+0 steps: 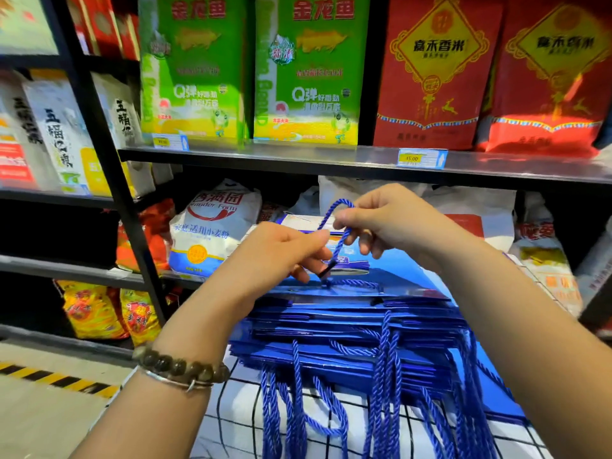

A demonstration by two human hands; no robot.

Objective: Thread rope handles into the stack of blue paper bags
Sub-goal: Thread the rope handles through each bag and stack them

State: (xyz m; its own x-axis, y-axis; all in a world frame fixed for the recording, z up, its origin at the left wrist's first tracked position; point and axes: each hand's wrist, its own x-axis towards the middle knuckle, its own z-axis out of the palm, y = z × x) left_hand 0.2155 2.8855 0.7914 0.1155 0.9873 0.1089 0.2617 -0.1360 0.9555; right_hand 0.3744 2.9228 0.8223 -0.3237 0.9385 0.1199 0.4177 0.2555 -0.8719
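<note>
Hands: two, the left hand (281,253) and the right hand (390,223).
In the hands: one rope handle (337,246).
Hanging rope handles (384,376): many, overlapping, no sure count.
Blue paper bags (347,326): one stack, too many layers to count.
Green bags (193,71): two.
Large red bags (437,71): two.
Price tags (420,158): two.
Bracelets (178,366): two.
White flour bag (212,226): one.
Yellow bags (92,309): two.

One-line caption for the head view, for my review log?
Left hand and right hand pinch a blue rope handle above the stack of blue paper bags, store shelves behind.
</note>
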